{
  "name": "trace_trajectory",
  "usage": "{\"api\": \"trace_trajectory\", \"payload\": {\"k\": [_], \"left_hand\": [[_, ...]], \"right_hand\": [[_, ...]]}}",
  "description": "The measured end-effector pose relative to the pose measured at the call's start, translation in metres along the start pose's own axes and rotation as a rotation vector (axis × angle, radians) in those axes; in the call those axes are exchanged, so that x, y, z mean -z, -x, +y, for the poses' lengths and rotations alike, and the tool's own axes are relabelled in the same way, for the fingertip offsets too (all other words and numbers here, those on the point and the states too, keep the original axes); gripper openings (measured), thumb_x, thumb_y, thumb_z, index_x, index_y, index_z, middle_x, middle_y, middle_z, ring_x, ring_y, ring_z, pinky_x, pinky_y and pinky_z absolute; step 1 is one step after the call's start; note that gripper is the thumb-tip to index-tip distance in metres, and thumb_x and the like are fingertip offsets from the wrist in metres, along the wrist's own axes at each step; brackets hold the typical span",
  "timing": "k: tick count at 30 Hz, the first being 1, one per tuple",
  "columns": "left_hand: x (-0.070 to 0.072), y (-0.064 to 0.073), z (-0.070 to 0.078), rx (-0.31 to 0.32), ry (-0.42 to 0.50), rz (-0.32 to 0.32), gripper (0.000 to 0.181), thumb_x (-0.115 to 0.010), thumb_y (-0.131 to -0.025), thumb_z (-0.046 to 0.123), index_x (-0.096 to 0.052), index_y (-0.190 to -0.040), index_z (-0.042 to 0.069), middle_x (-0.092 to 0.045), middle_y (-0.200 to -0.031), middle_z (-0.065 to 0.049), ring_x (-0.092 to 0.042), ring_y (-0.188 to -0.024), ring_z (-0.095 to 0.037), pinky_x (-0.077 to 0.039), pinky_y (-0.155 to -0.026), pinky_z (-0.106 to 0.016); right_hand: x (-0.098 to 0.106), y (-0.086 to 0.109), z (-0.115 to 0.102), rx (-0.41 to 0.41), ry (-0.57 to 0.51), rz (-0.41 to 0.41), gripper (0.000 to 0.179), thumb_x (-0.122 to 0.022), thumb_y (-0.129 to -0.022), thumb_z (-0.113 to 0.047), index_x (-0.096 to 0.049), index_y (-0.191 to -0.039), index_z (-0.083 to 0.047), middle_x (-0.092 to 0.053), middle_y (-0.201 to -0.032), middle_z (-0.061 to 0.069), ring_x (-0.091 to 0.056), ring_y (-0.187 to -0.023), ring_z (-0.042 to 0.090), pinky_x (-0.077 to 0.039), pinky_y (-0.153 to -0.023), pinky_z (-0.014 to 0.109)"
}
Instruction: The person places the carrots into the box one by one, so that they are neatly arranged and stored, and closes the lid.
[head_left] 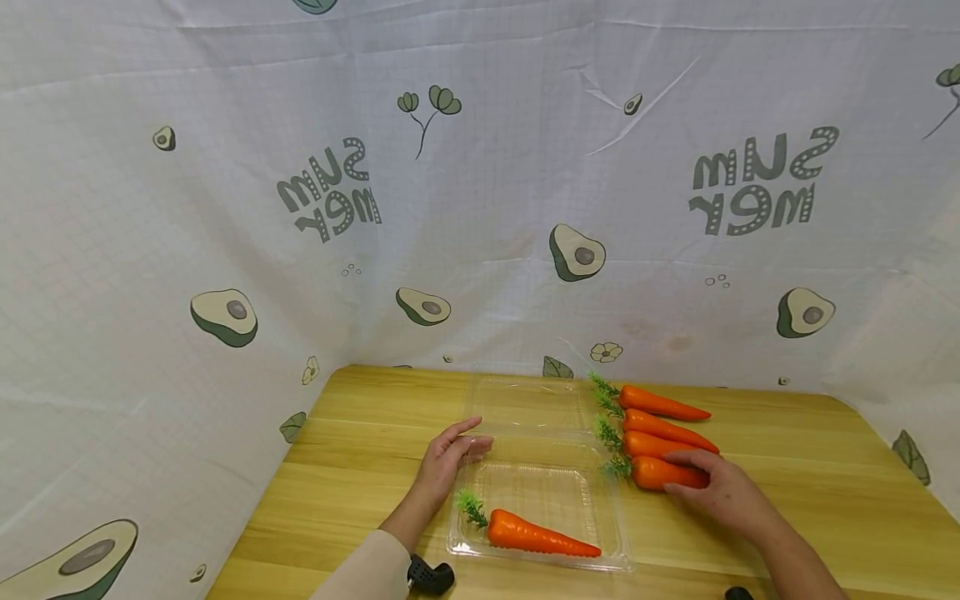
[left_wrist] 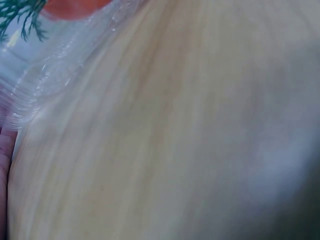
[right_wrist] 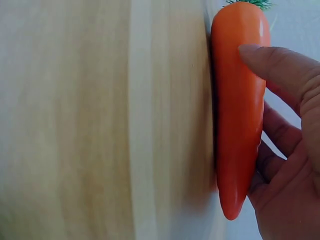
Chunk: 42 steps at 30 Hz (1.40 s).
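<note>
A clear container (left_wrist: 62, 75) is resting on the wood-grained surface (left_wrist: 165, 135) — a carrot (left_wrist: 75, 7) is lying inside it, the left hand (left_wrist: 5, 172) is showing just beside it.

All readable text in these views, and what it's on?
"sum / mer": left print on the cloth, mirrored, on two lines.
"sum / mer": right print, same cloth, also mirrored.
No text visible on the carrots or box; none too small or blurred noticed.
</note>
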<state>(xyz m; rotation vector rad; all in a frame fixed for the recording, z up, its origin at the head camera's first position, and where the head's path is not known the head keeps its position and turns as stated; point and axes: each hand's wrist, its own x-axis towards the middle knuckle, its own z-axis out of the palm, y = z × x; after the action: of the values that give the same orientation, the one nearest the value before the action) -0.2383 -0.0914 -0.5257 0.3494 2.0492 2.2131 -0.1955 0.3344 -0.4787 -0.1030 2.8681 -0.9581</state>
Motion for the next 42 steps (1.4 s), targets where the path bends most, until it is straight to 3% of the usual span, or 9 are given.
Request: {"api": "trace_trajectory", "payload": {"k": [17,34,37,42], "left_hand": [[0.000,0.001,0.000,0.007,-0.001,0.004,0.042,-0.040,-0.109,0.010,-0.049,-0.147,-0.004,-0.066,-0.128,-0.032,-0.065,-0.122,-0.043,-0.055,-0.103,-0.041],[0.000,0.001,0.001,-0.006,0.002,-0.006,0.043,-0.040,-0.108,0.011,-0.048,-0.148,-0.005,-0.065,-0.129,-0.033,-0.064,-0.122,-0.045,-0.055,-0.103,-0.040],[0.000,0.001,0.002,-0.003,0.002,-0.002,0.043,-0.040,-0.108,0.011,-0.048,-0.147,-0.005,-0.065,-0.129,-0.033,-0.064,-0.122,-0.045,-0.055,-0.103,-0.040],[0.000,0.001,0.002,0.002,0.006,0.000,0.042,-0.040,-0.109,0.010,-0.049,-0.147,-0.005,-0.066,-0.129,-0.032,-0.064,-0.122,-0.044,-0.055,-0.103,-0.040]], "right_hand": [[-0.002,0.006,-0.001,0.089,0.086,0.046,0.051,-0.081,-0.085,-0.037,-0.069,-0.125,-0.007,-0.068,-0.126,0.022,-0.059,-0.120,0.049,-0.047,-0.096,0.065],[0.020,0.014,-0.005,-0.001,0.058,0.109,0.069,-0.076,-0.088,-0.051,-0.062,-0.136,-0.003,-0.060,-0.134,0.029,-0.060,-0.114,0.043,-0.052,-0.091,0.060],[0.023,0.014,-0.007,0.007,0.046,0.142,0.071,-0.075,-0.089,-0.051,-0.061,-0.136,0.000,-0.062,-0.131,0.029,-0.061,-0.113,0.042,-0.055,-0.090,0.055],[0.025,0.015,-0.014,-0.001,0.026,0.202,0.072,-0.074,-0.090,-0.051,-0.060,-0.136,0.001,-0.064,-0.129,0.027,-0.063,-0.112,0.040,-0.060,-0.078,0.034]]}}
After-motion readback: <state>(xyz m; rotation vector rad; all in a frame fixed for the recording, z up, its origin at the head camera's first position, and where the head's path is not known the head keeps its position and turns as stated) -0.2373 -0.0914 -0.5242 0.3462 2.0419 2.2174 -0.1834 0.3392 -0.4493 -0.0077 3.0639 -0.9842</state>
